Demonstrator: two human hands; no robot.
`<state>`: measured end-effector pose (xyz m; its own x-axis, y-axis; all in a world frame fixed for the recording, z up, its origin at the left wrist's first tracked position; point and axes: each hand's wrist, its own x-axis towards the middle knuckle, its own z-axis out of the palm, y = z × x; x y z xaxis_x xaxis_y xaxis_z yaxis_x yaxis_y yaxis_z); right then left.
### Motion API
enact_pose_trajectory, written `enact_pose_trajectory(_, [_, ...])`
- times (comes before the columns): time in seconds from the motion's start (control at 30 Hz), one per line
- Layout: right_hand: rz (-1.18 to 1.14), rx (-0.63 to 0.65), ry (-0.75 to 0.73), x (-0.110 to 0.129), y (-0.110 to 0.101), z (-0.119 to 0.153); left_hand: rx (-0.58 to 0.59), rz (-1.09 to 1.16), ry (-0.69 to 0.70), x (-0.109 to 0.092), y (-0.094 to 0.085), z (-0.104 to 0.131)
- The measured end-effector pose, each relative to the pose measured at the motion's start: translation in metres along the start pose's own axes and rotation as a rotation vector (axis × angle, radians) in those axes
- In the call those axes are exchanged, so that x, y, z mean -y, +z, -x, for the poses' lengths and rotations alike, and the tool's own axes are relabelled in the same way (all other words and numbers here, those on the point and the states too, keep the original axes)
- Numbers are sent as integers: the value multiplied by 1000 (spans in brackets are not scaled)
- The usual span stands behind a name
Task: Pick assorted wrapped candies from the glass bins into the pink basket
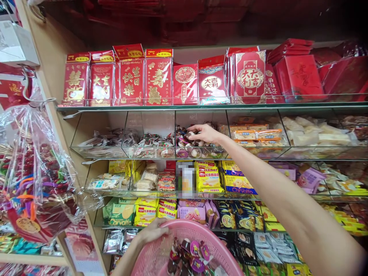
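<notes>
Head view, one pink basket (151, 253), low centre, mouth up, long axis unclear, lower edge cropped, packaged sweets (197, 265) inside, left hand (155, 232) clasping rim, right hand (204, 135) pointing left among round sweets (196, 152) in clear-walled compartment (198, 117), fingers half-curled, hold unclear

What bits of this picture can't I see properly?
1. Sweets on the shelf, head view: the right hand covers some.
2. Pink basket, head view: the bottom edge cuts off its near part.
3. Thing beside the yellow packets, head view: blocky squares blur it.
4. Red things up top, head view: dark and blurred.
</notes>
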<state>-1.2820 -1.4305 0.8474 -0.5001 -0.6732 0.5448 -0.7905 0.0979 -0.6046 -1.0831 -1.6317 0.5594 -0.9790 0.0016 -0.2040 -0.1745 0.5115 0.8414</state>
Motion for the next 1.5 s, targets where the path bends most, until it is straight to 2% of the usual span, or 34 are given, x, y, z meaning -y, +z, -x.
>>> enact_pose_trajectory(0.13, [-176, -83, -38, 2, -2, 4, -30, 25, 38, -3, 1, 1])
enact_pose_trajectory(0.23, [-192, -135, -116, 13, -8, 19, -7, 23, 41, -5, 0, -1])
enact_pose_trajectory(0.33, [-174, -164, -187, 27, -8, 52, -6, -17, 54, -5, 0, -3])
enact_pose_trajectory(0.4, [-165, -149, -187, 30, 0, 85, -18, -52, 67, -5, 0, -6])
enact_pose_trajectory(0.5, [-117, -46, -125, 18, 32, 141, -11, -59, 52, -6, 2, -10])
enact_pose_trajectory(0.6, [-32, 131, 8, -15, 80, 191, 27, -36, 30, -11, 4, -13])
enact_pose_trajectory(0.7, [108, 274, 101, -53, 127, 227, 42, -43, 31, -16, 6, -15])
enact_pose_trajectory(0.77, [215, 354, 106, -74, 149, 242, 41, -56, 38, -18, 7, -15])
enact_pose_trajectory(0.9, [374, 435, 25, -97, 174, 259, 27, -84, 56, -18, 7, -14])
enact_pose_trajectory(1.07, [453, 452, -6, -102, 187, 264, 19, -64, 56, -10, 6, -13])
enact_pose_trajectory(1.37, [515, 426, -7, -95, 195, 267, -6, -56, 27, -8, 7, -14])
enact_pose_trajectory(1.5, [525, 383, -15, -84, 182, 262, 1, -35, 49, -12, 8, -14])
